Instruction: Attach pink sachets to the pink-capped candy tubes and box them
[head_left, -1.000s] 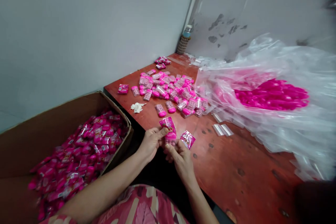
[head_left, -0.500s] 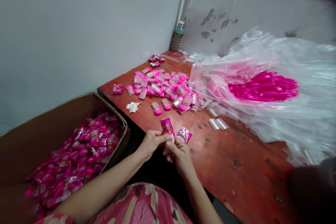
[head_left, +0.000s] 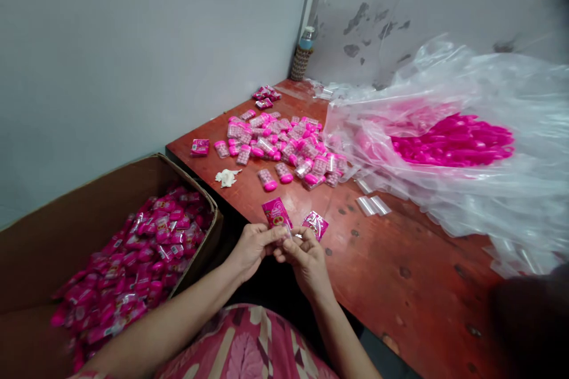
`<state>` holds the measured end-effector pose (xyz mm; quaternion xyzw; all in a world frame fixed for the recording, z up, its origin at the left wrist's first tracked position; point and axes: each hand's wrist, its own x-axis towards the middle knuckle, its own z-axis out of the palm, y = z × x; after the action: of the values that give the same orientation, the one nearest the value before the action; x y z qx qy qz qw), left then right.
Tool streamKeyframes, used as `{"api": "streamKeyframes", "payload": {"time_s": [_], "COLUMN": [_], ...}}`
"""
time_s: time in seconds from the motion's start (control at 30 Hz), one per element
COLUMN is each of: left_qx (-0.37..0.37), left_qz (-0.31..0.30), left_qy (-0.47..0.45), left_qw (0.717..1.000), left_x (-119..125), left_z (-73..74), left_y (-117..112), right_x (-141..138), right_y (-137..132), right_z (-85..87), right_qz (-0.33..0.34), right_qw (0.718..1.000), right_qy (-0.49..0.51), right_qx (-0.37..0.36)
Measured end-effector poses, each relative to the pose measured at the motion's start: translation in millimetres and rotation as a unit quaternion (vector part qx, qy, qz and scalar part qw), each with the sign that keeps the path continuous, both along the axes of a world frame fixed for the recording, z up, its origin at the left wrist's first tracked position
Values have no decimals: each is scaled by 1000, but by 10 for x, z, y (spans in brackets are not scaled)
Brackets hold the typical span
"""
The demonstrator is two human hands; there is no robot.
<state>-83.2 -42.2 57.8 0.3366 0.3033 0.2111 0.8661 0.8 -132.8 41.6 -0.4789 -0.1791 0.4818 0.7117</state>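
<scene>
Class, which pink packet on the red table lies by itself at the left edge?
The flat packet left of the container pile. The held packet is between left hand and right hand; a third packet lies beside them.

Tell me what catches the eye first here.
Pink everywhere: a box at the left brimming with packets, a pile of pink-capped cases on the table, and a clear bag of pink parts at the right. At its near edge, the left hand and right hand pinch one packet.
</scene>
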Motion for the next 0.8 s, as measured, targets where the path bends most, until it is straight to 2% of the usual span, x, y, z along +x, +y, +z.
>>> {"api": "streamKeyframes", "payload": {"time_s": [0.13,0.23,0.3,0.37,0.47,0.5,0.53,0.57,0.63,0.67,0.73,0.8], "left_qx": [3,1,0,-7,5,21,46,82,188,252,359,408], "left_qz": [23,3,13,88,263,287,285,255,152,94,21,-29], "left_qy": [-6,-19,-23,-25,-26,-19,-2,23,74,89,74,60], "left_qw": [1000,1000,1000,996,964,957,958,963,968,959,930,911], "left_x": [-37,-84,-180,-336,-568,-601,-598,-552,-343,-194,131,408], "left_z": [37,68,92,112,109,98,82,64,23,-1,-57,-128], "left_y": [-56,-93,-84,-26,116,154,177,181,144,112,48,4], "right_x": [-28,-51,-67,-57,71,145,228,313,464,519,580,592], "right_y": [51,102,129,121,10,-50,-115,-180,-299,-349,-430,-495], "right_z": [30,22,28,54,93,96,92,81,47,27,-12,-48], "right_qz": [-13,-2,14,21,-5,-24,-46,-70,-109,-122,-136,-145], "right_qw": [998,999,999,998,997,996,994,991,984,981,977,974], "right_qy": [-58,-45,-35,-45,-72,-81,-91,-101,-121,-128,-135,-135], "right_qx": [-11,-14,-20,-24,-34,-40,-48,-57,-74,-83,-97,-110]}}
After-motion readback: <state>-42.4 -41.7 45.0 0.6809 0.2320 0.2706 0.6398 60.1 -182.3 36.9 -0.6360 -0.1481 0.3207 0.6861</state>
